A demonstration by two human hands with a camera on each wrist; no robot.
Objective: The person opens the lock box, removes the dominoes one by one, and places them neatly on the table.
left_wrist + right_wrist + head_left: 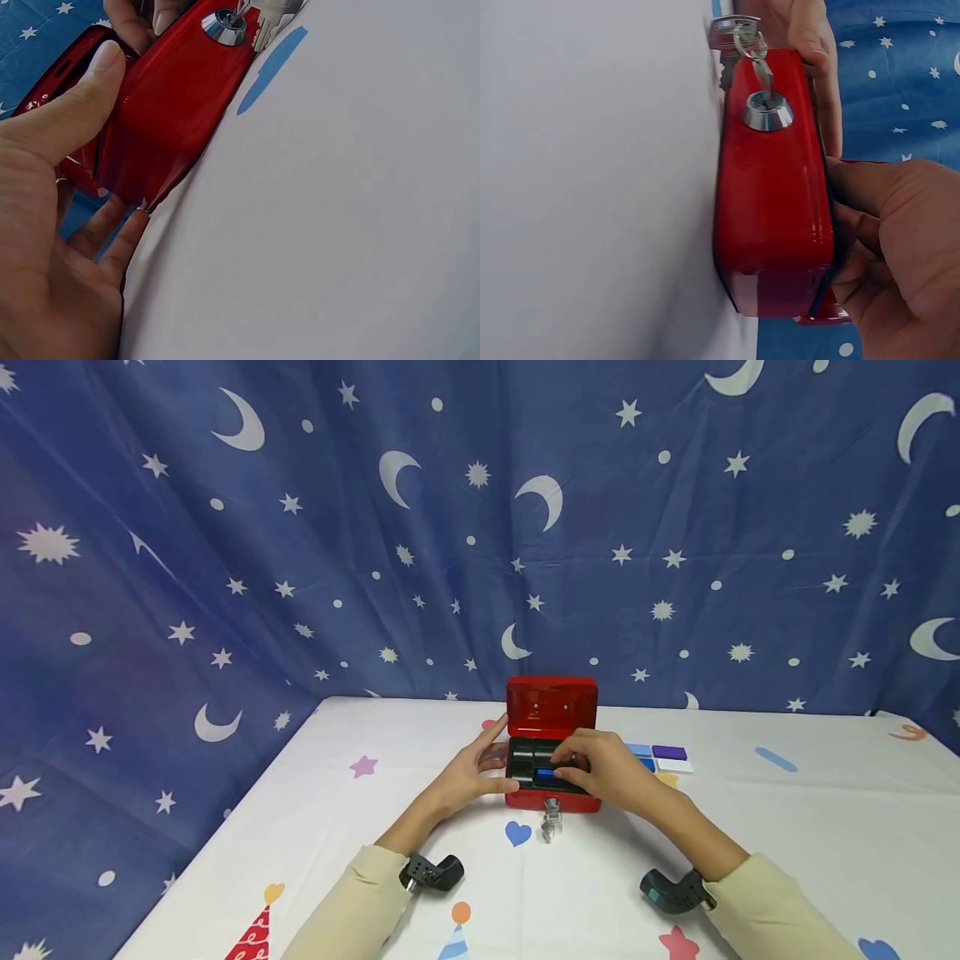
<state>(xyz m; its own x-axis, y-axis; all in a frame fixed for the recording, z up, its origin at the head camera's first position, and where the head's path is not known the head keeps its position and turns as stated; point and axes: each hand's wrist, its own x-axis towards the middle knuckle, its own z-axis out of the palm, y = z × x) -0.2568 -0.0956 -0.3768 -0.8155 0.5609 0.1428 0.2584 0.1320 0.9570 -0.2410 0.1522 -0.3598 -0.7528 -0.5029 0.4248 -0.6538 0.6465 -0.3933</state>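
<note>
A red metal cash box [570, 800] stands on the table with its lid [552, 702] raised. Inside is a black tray [522, 752] divided into compartments. My left hand [470, 774] braces the box's left side, thumb on the front rim, fingers spread fairly straight; in the left wrist view the thumb [105, 67] lies over the edge. From the right, my right hand [611, 768] reaches into the tray, its curled thumb and fingers at a small blue block [545, 772]; the contact is partly hidden. Keys [735, 34] hang from the front lock [768, 114].
Right of the box lie flat blocks: a purple one [669, 752], a white one [675, 767], a light blue one [639, 749] and a darker blue one partly behind my right hand. A blue curtain [465, 568] with moons and stars hangs behind the white, printed tablecloth [817, 843].
</note>
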